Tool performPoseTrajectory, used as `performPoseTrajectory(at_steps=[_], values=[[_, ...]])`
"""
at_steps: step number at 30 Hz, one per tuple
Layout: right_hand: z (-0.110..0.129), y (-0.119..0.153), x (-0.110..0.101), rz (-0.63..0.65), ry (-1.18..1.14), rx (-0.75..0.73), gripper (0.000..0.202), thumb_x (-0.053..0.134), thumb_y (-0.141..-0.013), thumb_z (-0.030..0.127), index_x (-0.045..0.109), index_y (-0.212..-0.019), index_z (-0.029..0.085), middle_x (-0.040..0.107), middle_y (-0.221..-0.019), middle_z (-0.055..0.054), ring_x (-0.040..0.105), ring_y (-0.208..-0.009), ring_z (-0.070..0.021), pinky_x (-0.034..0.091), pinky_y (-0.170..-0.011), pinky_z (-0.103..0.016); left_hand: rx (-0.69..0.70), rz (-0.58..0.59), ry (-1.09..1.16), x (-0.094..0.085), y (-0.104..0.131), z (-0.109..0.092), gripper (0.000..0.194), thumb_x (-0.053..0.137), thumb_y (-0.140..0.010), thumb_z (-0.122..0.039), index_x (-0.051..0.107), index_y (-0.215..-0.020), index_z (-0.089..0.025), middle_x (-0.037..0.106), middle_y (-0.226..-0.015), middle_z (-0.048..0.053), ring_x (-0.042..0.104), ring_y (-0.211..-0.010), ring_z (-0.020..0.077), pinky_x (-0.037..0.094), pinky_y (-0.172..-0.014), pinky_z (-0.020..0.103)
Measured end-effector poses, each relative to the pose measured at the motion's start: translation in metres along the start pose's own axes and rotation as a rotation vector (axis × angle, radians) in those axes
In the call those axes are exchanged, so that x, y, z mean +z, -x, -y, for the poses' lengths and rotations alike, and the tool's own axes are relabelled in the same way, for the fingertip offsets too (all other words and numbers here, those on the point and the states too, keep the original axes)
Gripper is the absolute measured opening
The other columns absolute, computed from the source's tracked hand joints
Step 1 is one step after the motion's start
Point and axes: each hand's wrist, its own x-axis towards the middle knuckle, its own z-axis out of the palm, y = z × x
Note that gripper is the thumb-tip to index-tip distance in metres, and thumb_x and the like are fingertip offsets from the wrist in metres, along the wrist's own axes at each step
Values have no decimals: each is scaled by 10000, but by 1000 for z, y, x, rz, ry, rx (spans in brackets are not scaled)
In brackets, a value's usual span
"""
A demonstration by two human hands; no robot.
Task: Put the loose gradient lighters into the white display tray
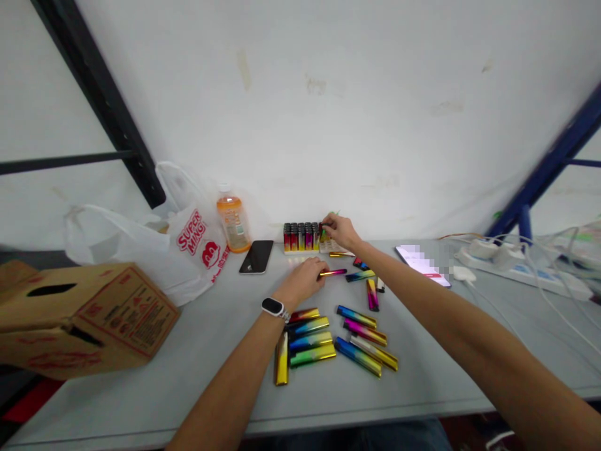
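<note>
My left hand point(304, 280) is closed on one end of a shiny pink-and-gold lighter point(334, 272), low over the table. At the back, my right hand point(342, 230) pinches a dark-topped lighter point(323, 233) at the right end of a tray of lighters point(300, 238). The lighters in that tray stand upright in rows, black tops up. Close to my forearms, several metallic lighters lie flat, among them a green-and-gold one point(313, 356), a blue-and-gold one point(358, 356) and a yellow one point(282, 359). A pink-and-yellow lighter point(372, 295) lies between my arms.
On the left stand a cardboard box point(94, 313), a white plastic bag point(188, 250) and an orange drink bottle point(233, 222). A black phone point(256, 257) lies beside the bottle. At right are a lit phone point(420, 263) and a power strip point(526, 269) with cables.
</note>
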Motion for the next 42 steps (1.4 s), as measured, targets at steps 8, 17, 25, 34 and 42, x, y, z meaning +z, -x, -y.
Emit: performPoseTrajectory(at_steps=[8,17,25,34,42], values=[[0,-7,3,68,-74,48,134,613,-794,133,692,-898,162,695,-757,-21,601,-677,-152,472,-711,-284,-61,-196,299,-4,-3,-3,191,606,-899,-333,698,-899,-166,646,-821,40,574,-731,158,447,-685,272],[-1,4,6,-15,137,-32,195,582,-898,244,746,-952,153,560,-954,-92,564,-949,-213,460,-915,-346,-154,-447,513,-4,-8,-8,227,647,-862,-382,632,-812,-161,572,-681,-12,523,-635,122,399,-613,242],[28,48,-9,-86,-72,94,479,396,-975,520,638,-1189,167,572,-1029,-103,549,-1030,-224,429,-983,-375,-184,-528,700,-7,-11,-16,280,657,-839,-439,637,-845,-160,610,-674,-14,555,-621,109,433,-597,226],[60,108,-27,-18,-807,395,401,697,-752,588,625,-783,195,584,-728,11,489,-624,-115,394,-579,-247,-190,-461,1011,9,-15,-18,373,738,-768,-452,511,-864,-172,710,-843,40,696,-771,154,573,-780,333],[68,112,-22,-142,-848,312,335,660,-787,531,537,-787,219,588,-734,16,554,-695,-139,466,-670,-268,-85,-295,460,-4,-4,-37,237,644,-842,-351,628,-694,-168,708,-860,47,643,-832,171,494,-714,281]])
